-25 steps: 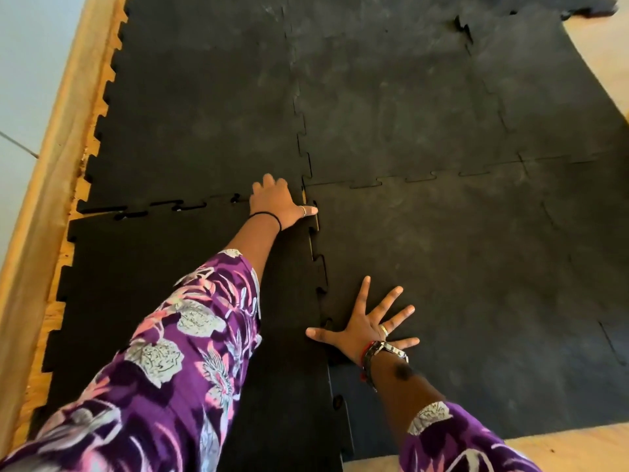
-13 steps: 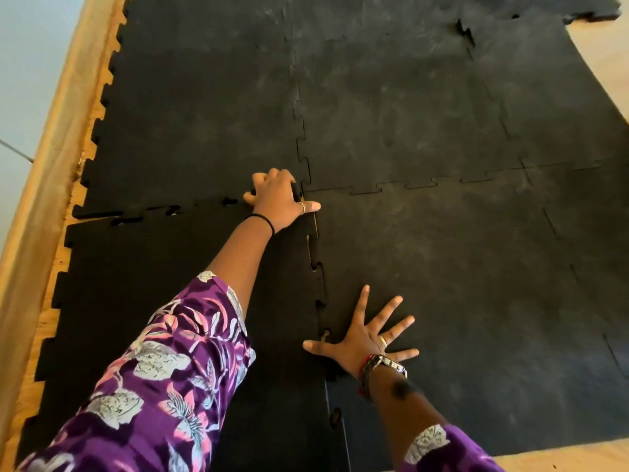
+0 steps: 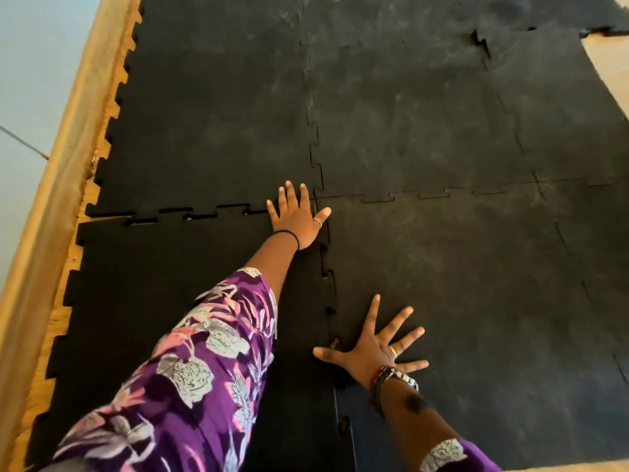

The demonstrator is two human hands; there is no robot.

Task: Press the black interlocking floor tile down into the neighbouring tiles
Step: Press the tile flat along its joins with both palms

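The black interlocking floor tile (image 3: pixel 163 287) lies at the near left, darker than the dusty tiles around it. Its far seam (image 3: pixel 190 214) still shows open gaps between the teeth. My left hand (image 3: pixel 296 218) lies flat, fingers spread, on the tile's far right corner where the neighbouring tiles meet. My right hand (image 3: pixel 372 350) rests palm down with fingers splayed on the neighbouring near right tile (image 3: pixel 476 301), its thumb reaching to the side seam (image 3: pixel 328 294). Neither hand holds anything.
More joined black tiles (image 3: pixel 391 114) cover the floor farther away. A wooden skirting board (image 3: pixel 58 172) and pale wall run along the left. Bare wooden floor (image 3: pixel 609 66) shows at the far right, where one tile edge is lifted.
My left hand has gone from curled fingers to flat with fingers spread on the corner. My right hand has stayed splayed on the right tile. The camera has shifted slightly.
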